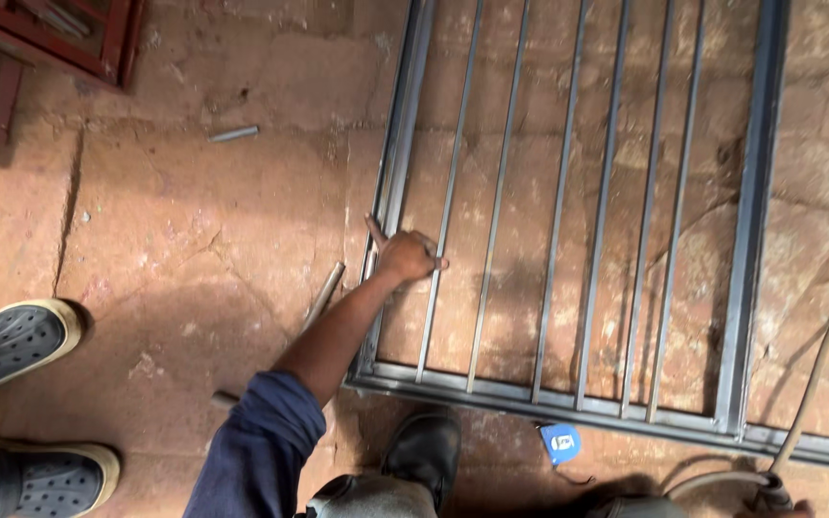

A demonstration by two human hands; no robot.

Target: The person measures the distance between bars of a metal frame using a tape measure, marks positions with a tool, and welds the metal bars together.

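Grey steel makes up the grille [568, 288], a frame of flat bars with thin upright rods, lying flat on the floor [194, 240]. The left hand [405, 257] rests on it near the frame's left side bar, fingers curled loosely around one rod, the thumb stretched up along the side bar. The arm comes up from a dark blue sleeve [256, 451].

The right hand [779, 510] barely shows at the bottom edge; whether it is open or closed cannot be told. It sits by the end of a pale hose [822, 364] that curves up across the frame's right corner.

Just below the frame's bottom bar lies a small blue tag [560, 443], roughly square with a white mark on it, flat on the floor. Beside it stands a black shoe [426, 453], its toe nearly touching the bar.

A short rusty pipe [323, 294] lies slanted just left of the frame, next to the forearm. A smaller grey tube [233, 134] lies farther up, well apart from the grille. The floor is reddish, cracked concrete.

At the left edge are two grey perforated clogs [16, 338] with tan soles, another person's feet. Red-painted metal framing [69, 34] fills the top left corner.
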